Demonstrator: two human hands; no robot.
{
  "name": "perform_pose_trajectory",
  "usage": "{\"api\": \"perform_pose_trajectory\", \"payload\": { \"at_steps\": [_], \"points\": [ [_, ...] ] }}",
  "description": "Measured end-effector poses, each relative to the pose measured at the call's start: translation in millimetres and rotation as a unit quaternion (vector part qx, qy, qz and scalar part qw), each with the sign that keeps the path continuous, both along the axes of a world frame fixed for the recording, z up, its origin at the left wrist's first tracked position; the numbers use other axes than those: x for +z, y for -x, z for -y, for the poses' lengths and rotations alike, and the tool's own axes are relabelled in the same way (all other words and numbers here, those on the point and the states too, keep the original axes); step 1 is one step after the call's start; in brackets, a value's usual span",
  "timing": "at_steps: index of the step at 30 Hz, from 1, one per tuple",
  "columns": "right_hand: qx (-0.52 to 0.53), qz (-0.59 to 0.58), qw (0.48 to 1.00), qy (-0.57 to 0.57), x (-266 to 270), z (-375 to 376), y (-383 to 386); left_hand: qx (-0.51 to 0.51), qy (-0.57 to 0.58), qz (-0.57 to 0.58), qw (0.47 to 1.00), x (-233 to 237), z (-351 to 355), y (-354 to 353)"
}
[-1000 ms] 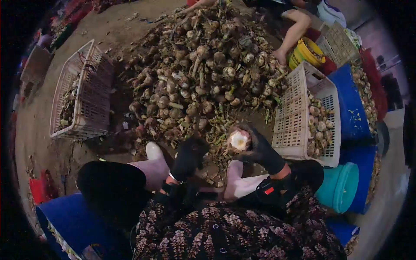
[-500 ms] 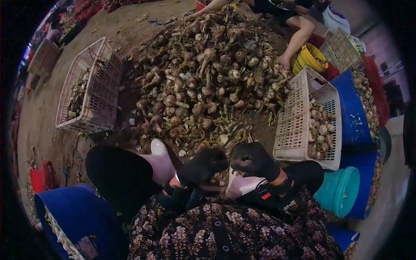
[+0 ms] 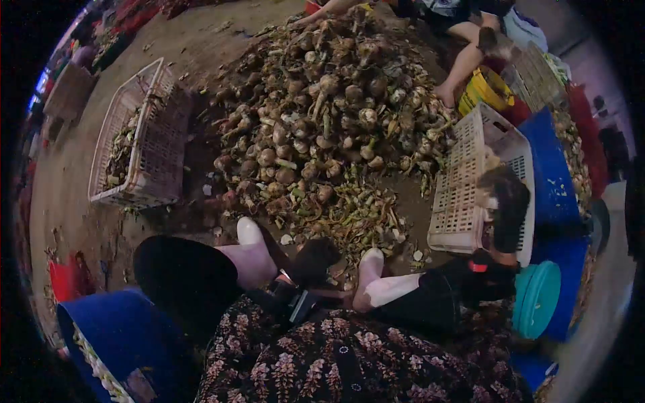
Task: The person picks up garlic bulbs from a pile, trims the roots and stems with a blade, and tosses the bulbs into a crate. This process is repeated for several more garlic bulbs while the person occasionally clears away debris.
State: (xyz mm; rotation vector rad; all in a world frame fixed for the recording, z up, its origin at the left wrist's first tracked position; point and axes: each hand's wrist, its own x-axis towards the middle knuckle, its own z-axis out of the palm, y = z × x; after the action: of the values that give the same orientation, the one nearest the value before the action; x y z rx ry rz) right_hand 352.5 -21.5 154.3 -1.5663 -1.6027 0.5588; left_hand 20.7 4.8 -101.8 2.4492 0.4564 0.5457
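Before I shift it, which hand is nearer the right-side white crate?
Right: the right hand is over or inside the white crate; the left hand is apart, between the boots.

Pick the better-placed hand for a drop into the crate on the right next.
Likely the right hand: it is at the crate, though its grip is blurred. The left hand is between the boots, farther away.

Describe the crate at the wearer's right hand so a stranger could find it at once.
Start at the big heap of bulbs. Right of it, beside a blue tub, is a pale slotted crate. Only this crate has the wearer's right hand at its opening.
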Motion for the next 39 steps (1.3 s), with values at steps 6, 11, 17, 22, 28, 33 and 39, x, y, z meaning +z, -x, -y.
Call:
{"api": "perform_pose_trajectory", "payload": {
  "at_steps": [6, 11, 17, 22, 28, 33, 39],
  "points": [
    [-0.172, 0.466, 0.856, 0.143, -42.3, 28.6, -153.5, 0.212, 0.528, 0.051, 0.821, 63.8, -11.5, -6.8],
    [-0.114, 0.411, 0.892, 0.151, -118.0, -44.3, -124.8, 0.356, 0.691, 0.21, 0.593, 84.0, -23.0, -18.2],
    [0.186, 0.327, 0.9, 0.22, -302.8, -136.1, 68.9, 0.404, 0.555, 0.268, 0.676, 54.3, -29.1, -7.3],
    [0.091, 0.253, 0.919, 0.287, -394.3, -142.3, 159.3, 0.433, 0.493, 0.183, 0.732, 28.2, -25.4, 8.7],
    [-0.036, 0.124, 0.932, 0.338, -380.4, -127.2, 166.5, 0.414, 0.662, 0.304, 0.546, 66.1, -43.9, 6.4],
    [-0.03, -0.078, 0.921, 0.381, -333.9, -83.9, 151.3, 0.42, 0.61, 0.305, 0.599, 48.7, -31.2, -2.3],
    [0.117, -0.265, 0.874, 0.389, -317.5, -50.9, 120.7, 0.393, 0.534, 0.256, 0.703, 60.5, -19.9, -13.7]
  ]
}}
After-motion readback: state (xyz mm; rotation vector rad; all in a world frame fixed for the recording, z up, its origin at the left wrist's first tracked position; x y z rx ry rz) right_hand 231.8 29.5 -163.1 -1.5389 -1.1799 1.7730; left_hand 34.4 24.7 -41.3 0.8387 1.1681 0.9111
